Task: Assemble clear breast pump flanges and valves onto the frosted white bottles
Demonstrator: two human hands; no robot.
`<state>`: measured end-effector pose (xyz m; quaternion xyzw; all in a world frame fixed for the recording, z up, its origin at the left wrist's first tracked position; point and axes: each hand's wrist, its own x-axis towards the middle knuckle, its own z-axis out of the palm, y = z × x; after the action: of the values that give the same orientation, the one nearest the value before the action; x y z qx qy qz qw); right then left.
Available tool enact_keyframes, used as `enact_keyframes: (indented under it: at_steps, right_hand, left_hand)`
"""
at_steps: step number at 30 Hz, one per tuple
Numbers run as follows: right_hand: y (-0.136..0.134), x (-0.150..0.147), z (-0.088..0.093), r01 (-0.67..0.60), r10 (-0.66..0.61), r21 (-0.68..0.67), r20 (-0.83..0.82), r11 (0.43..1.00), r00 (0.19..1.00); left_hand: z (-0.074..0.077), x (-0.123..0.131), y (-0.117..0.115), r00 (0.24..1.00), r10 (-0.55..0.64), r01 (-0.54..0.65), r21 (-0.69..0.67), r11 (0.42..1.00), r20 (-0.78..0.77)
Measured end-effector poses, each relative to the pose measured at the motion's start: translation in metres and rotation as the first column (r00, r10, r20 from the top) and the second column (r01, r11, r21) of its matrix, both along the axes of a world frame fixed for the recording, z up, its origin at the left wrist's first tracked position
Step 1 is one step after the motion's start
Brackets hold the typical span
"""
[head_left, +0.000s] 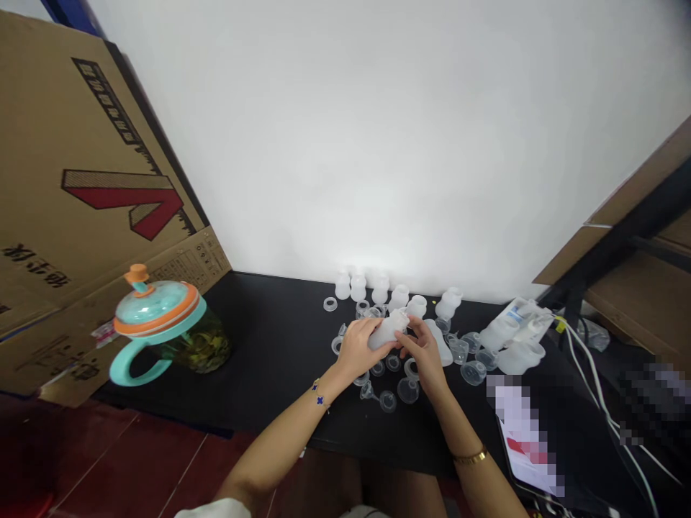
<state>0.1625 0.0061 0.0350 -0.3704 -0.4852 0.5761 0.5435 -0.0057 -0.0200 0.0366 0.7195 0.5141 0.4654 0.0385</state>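
My left hand [360,351] curls around a frosted plastic bottle [387,332], and my right hand [424,350] pinches its right end between fingers and thumb, so the bottle sits between my hands. Clear funnel-shaped cups [409,391] lie close at 6 o'clock. More frosted bottles [380,290] stand at 12 by the white wall [378,144]. The black table [270,360] stretches at 9 toward a teal-lidded jar [162,324], and its near edge runs at 7.

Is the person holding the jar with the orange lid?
No, the jar stands apart on the black table, while the left hand holds a white bottle with the right hand next to it.
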Motion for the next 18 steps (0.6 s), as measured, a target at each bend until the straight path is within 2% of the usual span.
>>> enact_keyframes:
  at_steps: [12,18]
  right_hand:
    - [0.0011,-0.0003,-0.0023,0.012,-0.012,-0.020,-0.012,1.000,1.000]
    - [-0.0019,-0.0018,0.0052,-0.060,0.060,-0.012,0.007,0.998,0.998]
  left_hand:
    - [-0.0002,0.0008,-0.0004,1.000,-0.001,0.001,0.001,1.000,0.001]
    - [0.0003,0.0007,-0.0003,1.000,-0.014,0.014,0.004,1.000,-0.001]
